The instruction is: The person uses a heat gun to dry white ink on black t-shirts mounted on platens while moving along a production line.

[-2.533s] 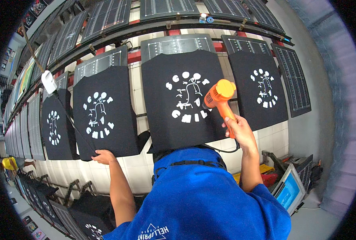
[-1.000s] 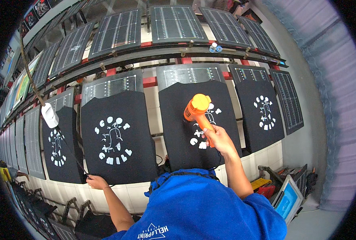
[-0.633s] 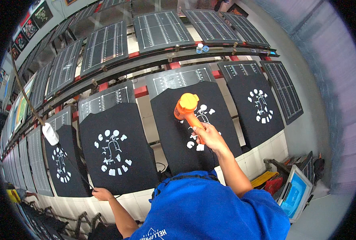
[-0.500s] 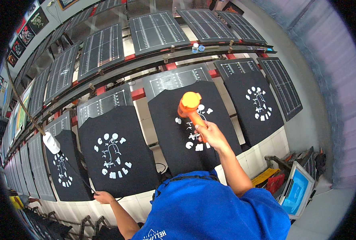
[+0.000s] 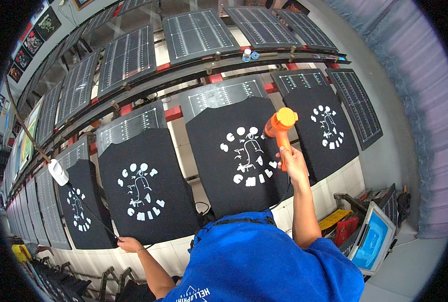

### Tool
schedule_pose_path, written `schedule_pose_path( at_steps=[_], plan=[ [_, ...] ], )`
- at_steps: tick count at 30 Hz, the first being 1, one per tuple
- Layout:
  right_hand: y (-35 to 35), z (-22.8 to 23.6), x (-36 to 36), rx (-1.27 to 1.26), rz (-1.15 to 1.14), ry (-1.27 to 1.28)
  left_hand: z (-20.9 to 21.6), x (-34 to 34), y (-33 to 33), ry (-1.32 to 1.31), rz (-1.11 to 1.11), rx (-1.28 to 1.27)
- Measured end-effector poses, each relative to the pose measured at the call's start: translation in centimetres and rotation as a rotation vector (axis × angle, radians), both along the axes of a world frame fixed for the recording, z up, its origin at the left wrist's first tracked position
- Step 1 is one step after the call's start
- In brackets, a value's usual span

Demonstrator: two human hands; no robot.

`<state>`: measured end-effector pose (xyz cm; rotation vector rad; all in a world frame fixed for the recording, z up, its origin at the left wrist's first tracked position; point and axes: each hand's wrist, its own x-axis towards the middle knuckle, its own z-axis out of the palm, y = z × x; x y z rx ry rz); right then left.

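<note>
R hand (image 5: 293,165), ctr-right, grips orange heat gun (image 5: 281,126) over blk tee (image 5: 210,151); L hand (image 5: 130,245), lower left, pinches cord (image 5: 112,232); lingering heat might scorch.

Open slot between shirts, blocked at either side.
A hand could pass down between the left shirt (image 5: 141,186) and middle shirt (image 5: 244,156), below the red bar (image 5: 173,114); the right hand (image 5: 294,163) and heat gun (image 5: 283,123) cover the next gap. Leftward, a cord (image 5: 94,213) slants from the white socket (image 5: 58,172) to the left hand (image 5: 129,244).
</note>
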<state>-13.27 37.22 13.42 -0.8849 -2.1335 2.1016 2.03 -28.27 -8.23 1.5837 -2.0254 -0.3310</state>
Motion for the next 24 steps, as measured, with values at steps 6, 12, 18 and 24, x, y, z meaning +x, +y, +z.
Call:
schedule_pose_path(
  at_steps=[6, 12, 18, 24],
  plan=[
    [0.4, -0.3, -0.1, 0.001, -0.008, -0.013, 0.0, 0.0, 0.0, -0.025, -0.002, 0.012],
    [-0.1, -1.1, -0.7, 0.036, -0.022, 0.044, 0.4, -0.4, 0.7, 0.001, 0.015, 0.017],
    [-2.3, 0.5, -0.3, -0.152, 0.178, -0.031, 0.3, 0.1, 0.6, -0.009, 0.008, -0.003],
    [-4.7, 1.0, 1.3, -0.054, 0.332, -0.047, 0.9, -0.5, 1.4, -0.031, 0.019, -0.005]
  ],
)
